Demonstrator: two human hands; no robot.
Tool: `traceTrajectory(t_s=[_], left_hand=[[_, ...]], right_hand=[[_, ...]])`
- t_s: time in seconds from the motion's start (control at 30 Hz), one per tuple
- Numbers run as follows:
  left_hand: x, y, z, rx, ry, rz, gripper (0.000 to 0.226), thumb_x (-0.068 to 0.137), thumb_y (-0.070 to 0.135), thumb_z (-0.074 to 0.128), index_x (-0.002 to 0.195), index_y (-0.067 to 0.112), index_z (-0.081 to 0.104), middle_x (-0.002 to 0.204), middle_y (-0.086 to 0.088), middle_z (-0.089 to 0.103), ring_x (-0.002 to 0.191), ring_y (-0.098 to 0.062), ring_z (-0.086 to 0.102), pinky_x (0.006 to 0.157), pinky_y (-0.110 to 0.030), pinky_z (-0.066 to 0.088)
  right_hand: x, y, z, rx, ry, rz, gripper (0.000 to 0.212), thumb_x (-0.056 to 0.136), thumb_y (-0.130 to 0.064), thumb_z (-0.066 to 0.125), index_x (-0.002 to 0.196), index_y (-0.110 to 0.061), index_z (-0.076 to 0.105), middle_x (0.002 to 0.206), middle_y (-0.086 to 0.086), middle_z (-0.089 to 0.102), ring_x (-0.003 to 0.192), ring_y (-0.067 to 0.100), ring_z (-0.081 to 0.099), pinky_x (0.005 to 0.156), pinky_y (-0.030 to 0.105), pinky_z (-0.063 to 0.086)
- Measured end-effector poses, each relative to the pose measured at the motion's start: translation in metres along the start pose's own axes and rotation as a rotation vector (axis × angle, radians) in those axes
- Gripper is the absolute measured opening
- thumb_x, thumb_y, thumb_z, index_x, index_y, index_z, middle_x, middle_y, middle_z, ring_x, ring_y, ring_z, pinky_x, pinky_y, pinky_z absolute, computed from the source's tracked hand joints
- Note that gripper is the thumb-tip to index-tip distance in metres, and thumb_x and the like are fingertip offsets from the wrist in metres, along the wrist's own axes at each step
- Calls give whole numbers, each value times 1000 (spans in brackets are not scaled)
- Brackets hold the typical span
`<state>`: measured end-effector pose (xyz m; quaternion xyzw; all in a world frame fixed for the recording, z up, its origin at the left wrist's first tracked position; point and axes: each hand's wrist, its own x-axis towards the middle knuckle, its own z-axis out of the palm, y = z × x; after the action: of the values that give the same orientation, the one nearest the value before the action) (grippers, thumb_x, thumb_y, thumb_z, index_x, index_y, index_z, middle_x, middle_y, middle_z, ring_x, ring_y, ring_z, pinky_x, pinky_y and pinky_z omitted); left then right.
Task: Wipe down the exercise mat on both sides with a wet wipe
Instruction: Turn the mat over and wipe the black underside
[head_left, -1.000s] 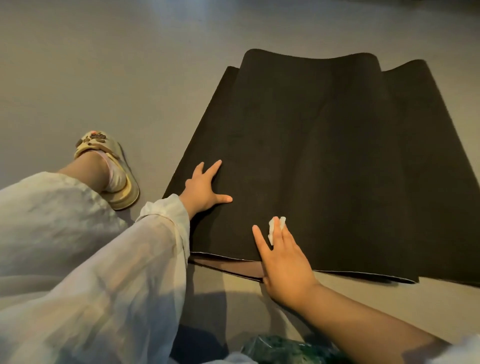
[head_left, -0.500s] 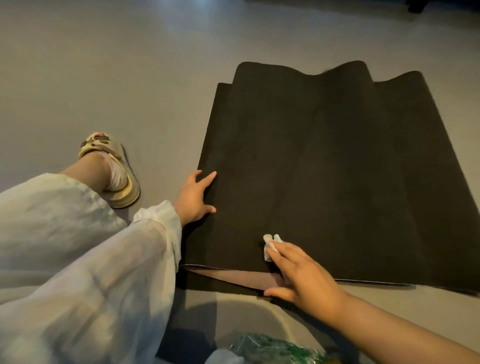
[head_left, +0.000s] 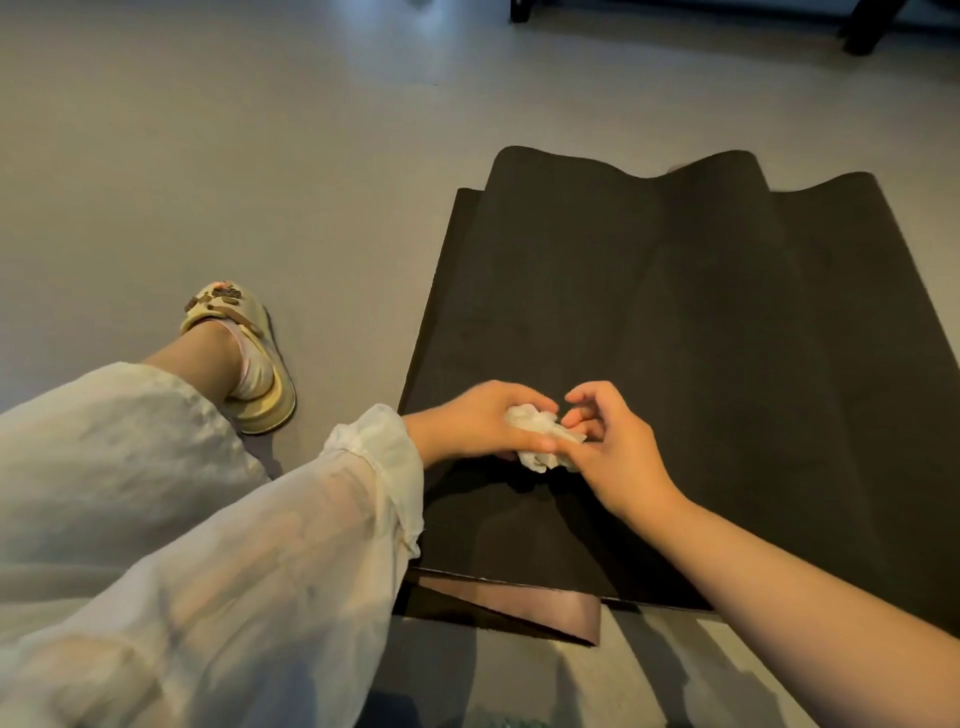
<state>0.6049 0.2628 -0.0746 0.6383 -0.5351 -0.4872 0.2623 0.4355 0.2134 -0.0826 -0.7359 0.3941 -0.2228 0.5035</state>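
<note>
**Both hands on the wipe, above the near part of the mat**

Your right hand (head_left: 618, 452) comes in from the lower right on a bare forearm, fingers loosely curled, their tips touching the crumpled white wet wipe (head_left: 540, 436). How firmly that hand has the wipe, you cannot tell from this view. Your left hand (head_left: 480, 421) meets it from the other side, reaching out of a sheer white sleeve (head_left: 291, 545); its thumb and fingers are curled round the wipe, pinching it. The wipe sits bunched between the two hands, which hang over the near part of the exercise mat (head_left: 675, 338), casting a shadow on it.

Closest to you, under the mat's near edge, a reddish-brown corner of its underside (head_left: 550, 613) pokes out onto the grey floor (head_left: 260, 156), where a lower layer is folded beneath the top one.

The mat itself lies dark and black on the floor, to the right of centre. Its surface is not flat: ridges run away from you and the far edge rises in waves. A second layer shows along the left side.

To the left of the mat, well apart from it, your foot rests on the floor in a cream sandal (head_left: 244, 358) with brown decoration on the toe strap, below a pale trouser leg (head_left: 104, 441).

At the far top right, dark furniture legs (head_left: 872, 26) stand on the floor.
</note>
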Motion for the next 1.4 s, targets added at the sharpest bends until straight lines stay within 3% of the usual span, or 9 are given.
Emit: traceTrajectory(t_s=[0.07,0.23,0.4,0.5,0.6,0.7,0.8,1.07,1.4], left_hand=[[4,-4,3,-111,64,-54,12,81,18,72,88,22,63,88,2,64,75,-6,67,62,-21,56],[10,-26,-26,70,543,-177,28,82,13,69,68,20,46,71,6,55,54,-3,60,45,-5,39],[16,-45,-65,133,848,-129,18,88,7,56,83,24,55,78,12,54,72,-4,49,58,-3,35],[31,-47,-81,259,828,-73,30,87,2,51,114,14,61,106,-1,61,96,-14,53,83,-20,38],[56,-50,-93,410,832,-27,42,88,-6,46,128,3,54,132,-14,53,123,-27,47,95,-8,21],[85,-49,-106,471,827,5,47,92,-8,41,138,1,42,149,-13,34,140,-26,27,105,-13,6],[108,-51,-110,455,737,13,42,97,5,38,139,5,40,150,-10,32,137,-26,30,108,-26,24],[69,-81,-99,223,262,-253,46,98,40,33,141,25,40,151,3,32,139,-18,26,112,-32,19],[-57,-86,-55,913,-45,-345,48,99,13,31,146,9,26,147,-17,34,129,-37,39,102,-46,36]], right_hand=[[11,0,3,-22,64,-17,38,77,-8,74,83,-34,47,81,-4,56,69,4,56,62,11,46],[29,25,0,-517,98,-86,27,91,-33,57,116,-23,54,117,-4,56,111,14,52,89,21,41],[23,74,-6,-1117,-310,-77,63,89,-58,-1,145,-32,-14,159,-3,-8,145,17,-11,116,44,0],[24,84,-2,-1143,-315,-70,66,79,-60,-21,139,-33,-24,155,-4,-20,137,16,-25,113,43,-8],[23,92,2,-1187,-316,-59,75,72,-61,-36,140,-32,-25,150,-3,-26,136,18,-28,111,43,-11],[24,89,3,-1217,-327,-54,75,82,-57,-28,146,-29,0,154,2,-4,142,24,-6,112,47,6],[26,82,3,-1164,-320,-15,65,96,-51,-5,140,-20,34,146,7,28,134,27,29,102,49,31],[31,95,2,-1193,-279,-64,73,86,-59,-21,145,-28,10,152,0,3,141,21,0,112,46,10],[29,100,4,-1221,-241,-76,57,95,-55,3,145,-26,7,155,2,6,143,22,4,112,51,19]])
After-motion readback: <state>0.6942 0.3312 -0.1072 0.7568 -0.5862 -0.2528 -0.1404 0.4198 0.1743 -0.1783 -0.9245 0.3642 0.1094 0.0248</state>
